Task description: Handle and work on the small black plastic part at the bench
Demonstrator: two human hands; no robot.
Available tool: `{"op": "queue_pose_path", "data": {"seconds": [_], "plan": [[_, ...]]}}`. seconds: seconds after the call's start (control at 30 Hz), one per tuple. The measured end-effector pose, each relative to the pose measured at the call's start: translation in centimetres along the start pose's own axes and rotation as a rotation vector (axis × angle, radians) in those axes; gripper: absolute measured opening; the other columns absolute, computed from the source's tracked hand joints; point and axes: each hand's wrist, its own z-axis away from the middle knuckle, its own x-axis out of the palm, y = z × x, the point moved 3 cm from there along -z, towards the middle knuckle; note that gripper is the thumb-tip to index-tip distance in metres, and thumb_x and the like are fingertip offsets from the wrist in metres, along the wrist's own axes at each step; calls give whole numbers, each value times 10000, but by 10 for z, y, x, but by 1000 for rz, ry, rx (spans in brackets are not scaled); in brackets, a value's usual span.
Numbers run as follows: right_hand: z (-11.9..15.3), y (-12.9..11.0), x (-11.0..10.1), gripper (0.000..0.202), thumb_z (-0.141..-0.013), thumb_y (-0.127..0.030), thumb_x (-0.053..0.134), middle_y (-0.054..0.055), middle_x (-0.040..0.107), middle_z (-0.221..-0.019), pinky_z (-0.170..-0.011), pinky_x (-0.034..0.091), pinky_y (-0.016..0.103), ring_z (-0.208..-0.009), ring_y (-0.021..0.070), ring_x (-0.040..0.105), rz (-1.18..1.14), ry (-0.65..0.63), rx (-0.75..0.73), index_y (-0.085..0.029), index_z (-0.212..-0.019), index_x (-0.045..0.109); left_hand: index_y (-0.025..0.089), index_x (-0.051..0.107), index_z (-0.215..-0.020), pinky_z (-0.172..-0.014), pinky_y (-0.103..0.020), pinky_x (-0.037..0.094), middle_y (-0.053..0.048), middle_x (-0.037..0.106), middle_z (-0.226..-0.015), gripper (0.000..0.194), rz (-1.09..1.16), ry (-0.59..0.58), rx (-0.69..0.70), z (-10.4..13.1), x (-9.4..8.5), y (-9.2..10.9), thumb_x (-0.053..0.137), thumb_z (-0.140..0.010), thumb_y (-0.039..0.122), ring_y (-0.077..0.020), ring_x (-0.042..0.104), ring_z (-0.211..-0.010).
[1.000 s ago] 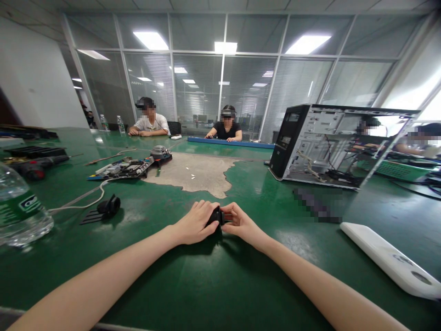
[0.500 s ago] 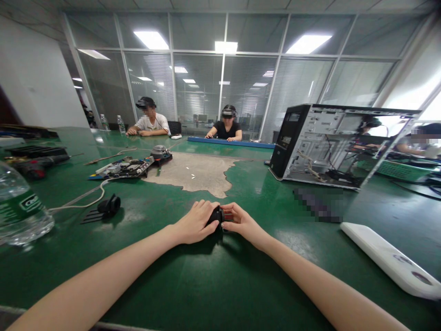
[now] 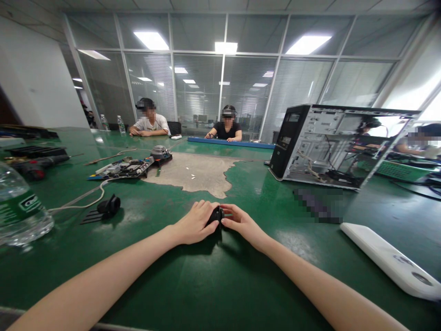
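Note:
Near the middle of the green table (image 3: 200,294), my left hand (image 3: 198,223) is wrapped round a small black part (image 3: 217,214). My right hand (image 3: 239,221) pinches the right side of the same part with thumb and fingers. Much of the part is covered by my fingers, so its full shape is hidden. A similar black piece with long prongs (image 3: 109,207) lies to the left of my left forearm.
A circuit board (image 3: 126,168) and a water bottle (image 3: 20,207) are on the left. An open computer case (image 3: 310,147) and a white device (image 3: 386,257) stand and lie on the right. Two people (image 3: 227,128) sit across the table.
My hands stay almost in place round the black part, which has turned slightly between them. The person at the far left has shifted a little to the right.

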Motion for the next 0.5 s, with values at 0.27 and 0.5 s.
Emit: {"op": "queue_pose_path", "data": {"seconds": [0.27, 0.5], "plan": [[4, -9, 4, 258, -698, -260, 655, 10, 567, -949, -785, 427, 314, -893, 150, 548, -3, -12, -23, -212, -902, 504, 163, 324, -1205, -824, -401, 332, -90, 489, -1014, 393, -8, 3, 8, 0, -1, 1, 363, -850, 327, -235, 414, -898], [0, -1, 0, 314, -728, -287, 622, 34, 557, -1000, -806, 422, 320, -929, 159, 535, 12, 27, -2, -215, -1007, 497, 169, 322, -1203, -834, -404, 329, -91, 484, -1038, 383, -8, 2, 4, 0, 1, 0, 358, -853, 321, -236, 413, -915]]}}
